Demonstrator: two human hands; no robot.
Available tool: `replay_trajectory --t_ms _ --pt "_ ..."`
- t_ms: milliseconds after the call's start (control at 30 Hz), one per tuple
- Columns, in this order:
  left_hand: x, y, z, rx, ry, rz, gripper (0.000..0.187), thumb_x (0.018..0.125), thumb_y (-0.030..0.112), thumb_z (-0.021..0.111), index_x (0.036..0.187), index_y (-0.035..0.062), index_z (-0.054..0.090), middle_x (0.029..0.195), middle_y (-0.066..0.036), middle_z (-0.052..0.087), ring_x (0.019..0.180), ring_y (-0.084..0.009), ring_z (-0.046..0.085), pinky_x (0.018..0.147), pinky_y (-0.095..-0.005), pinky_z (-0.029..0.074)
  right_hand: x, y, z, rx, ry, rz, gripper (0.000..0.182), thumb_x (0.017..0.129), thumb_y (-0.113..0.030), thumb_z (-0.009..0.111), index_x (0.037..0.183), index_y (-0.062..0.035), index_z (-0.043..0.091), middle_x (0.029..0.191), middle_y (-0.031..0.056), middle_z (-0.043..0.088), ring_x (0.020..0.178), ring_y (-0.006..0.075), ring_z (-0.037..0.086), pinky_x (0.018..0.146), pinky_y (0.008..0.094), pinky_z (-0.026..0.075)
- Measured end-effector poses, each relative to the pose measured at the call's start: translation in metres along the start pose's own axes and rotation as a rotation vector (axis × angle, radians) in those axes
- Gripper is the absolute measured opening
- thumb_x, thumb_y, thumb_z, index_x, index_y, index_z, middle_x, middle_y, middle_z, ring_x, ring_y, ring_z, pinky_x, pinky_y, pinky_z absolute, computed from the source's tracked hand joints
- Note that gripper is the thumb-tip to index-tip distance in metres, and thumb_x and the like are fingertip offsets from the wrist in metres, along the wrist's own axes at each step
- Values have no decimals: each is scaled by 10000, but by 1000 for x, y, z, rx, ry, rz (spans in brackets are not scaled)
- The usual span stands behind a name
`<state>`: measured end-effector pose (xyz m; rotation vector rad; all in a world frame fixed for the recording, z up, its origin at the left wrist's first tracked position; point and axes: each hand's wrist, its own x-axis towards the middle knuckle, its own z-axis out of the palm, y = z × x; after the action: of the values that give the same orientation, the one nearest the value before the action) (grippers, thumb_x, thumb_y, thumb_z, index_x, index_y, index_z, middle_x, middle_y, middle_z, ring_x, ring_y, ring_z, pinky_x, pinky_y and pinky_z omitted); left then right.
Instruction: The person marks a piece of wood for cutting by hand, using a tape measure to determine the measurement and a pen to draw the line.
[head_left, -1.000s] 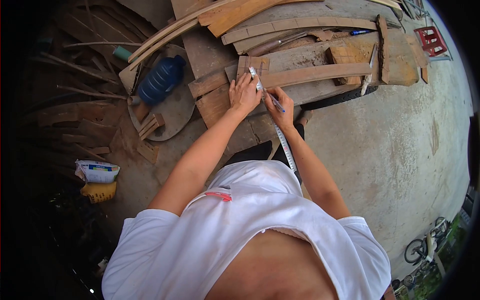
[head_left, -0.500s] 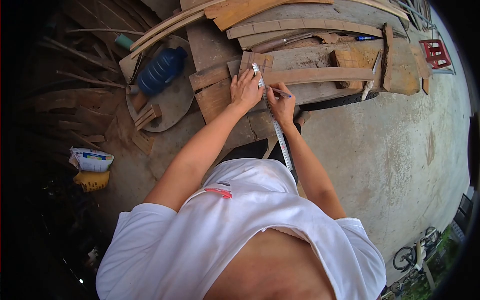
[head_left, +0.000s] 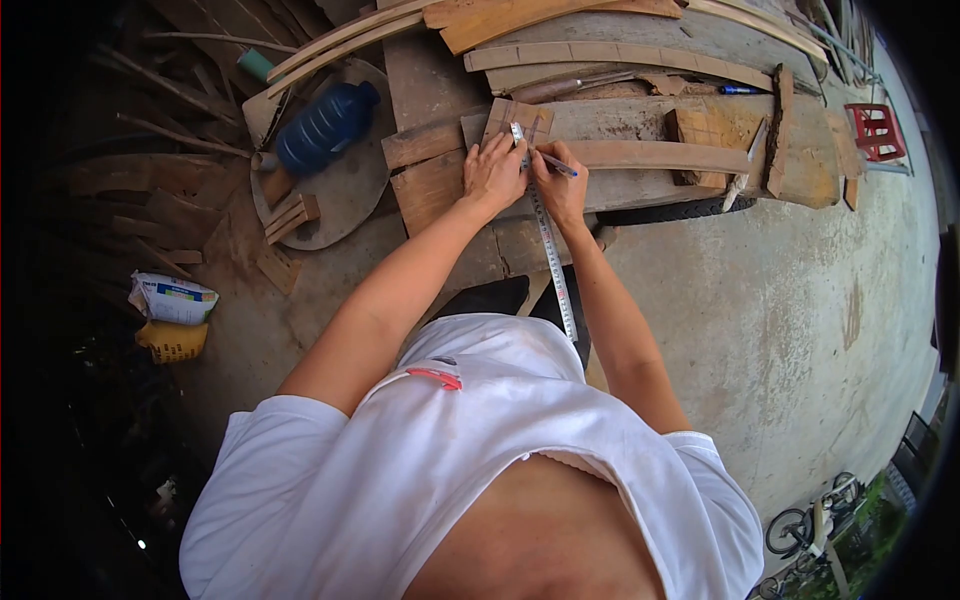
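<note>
Left hand (head_left: pixel 494 175) flat, fingers spread, pinning tape measure (head_left: pixel 548 250) on small board (head_left: pixel 512 120). Right hand (head_left: pixel 560 190) pinching pen (head_left: pixel 556 164); hand has moved up since a second ago, tip now beside tape, marking position.

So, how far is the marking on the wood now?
Done: the steel tape measure lies across the small brown wooden board, pinned by the left hand. In hand: the right hand holds a pen beside the tape. Left: no cut shows; any finished mark is too small to tell.
</note>
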<state>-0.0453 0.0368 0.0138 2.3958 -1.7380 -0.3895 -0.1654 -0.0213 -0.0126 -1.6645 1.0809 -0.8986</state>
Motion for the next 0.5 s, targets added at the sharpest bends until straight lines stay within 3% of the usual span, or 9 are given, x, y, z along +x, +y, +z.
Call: replay_trajectory --t_ms 500 --pt "-1 -2 5 -10 12 -10 512 859 242 697 1345 120 590 1434 -110 531 1376 -282 458 1120 -536 359 -9 0 -5 -38 -10 -34 148 865 -147 691 883 -3 663 788 177 701 704 298 713 654 355 539"
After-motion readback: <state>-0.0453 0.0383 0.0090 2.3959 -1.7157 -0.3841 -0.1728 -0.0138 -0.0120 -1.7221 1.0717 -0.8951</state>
